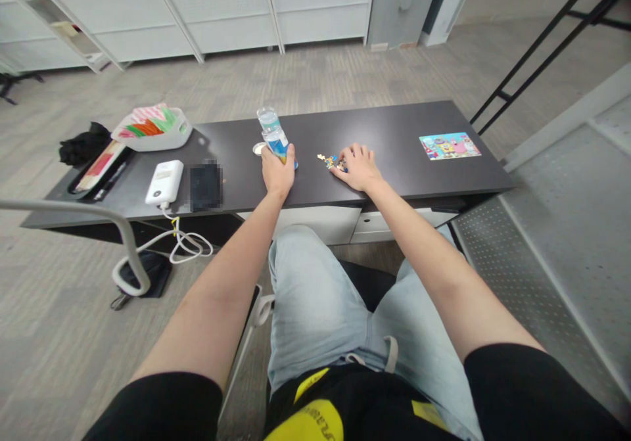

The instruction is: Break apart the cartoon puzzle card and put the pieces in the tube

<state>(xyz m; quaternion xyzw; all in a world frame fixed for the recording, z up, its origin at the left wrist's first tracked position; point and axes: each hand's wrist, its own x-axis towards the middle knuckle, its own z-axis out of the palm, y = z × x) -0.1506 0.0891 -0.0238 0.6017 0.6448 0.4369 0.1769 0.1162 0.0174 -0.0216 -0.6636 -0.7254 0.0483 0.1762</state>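
Observation:
My left hand (277,172) grips the lower part of a clear plastic bottle (272,133) with a blue label, which stands tilted on the dark desk (394,132). A small round bottle cap (258,148) lies just left of the bottle. My right hand (357,165) rests palm down on the desk, its fingers touching a small heap of coloured puzzle pieces (329,160). Whether it pinches any piece is hidden by the fingers.
A cartoon picture card (449,145) lies at the desk's right end. A white device (164,182) with a cable, a dark flat object (205,186), a black pen tray (101,169) and a white basket (152,128) of colourful items sit on the left.

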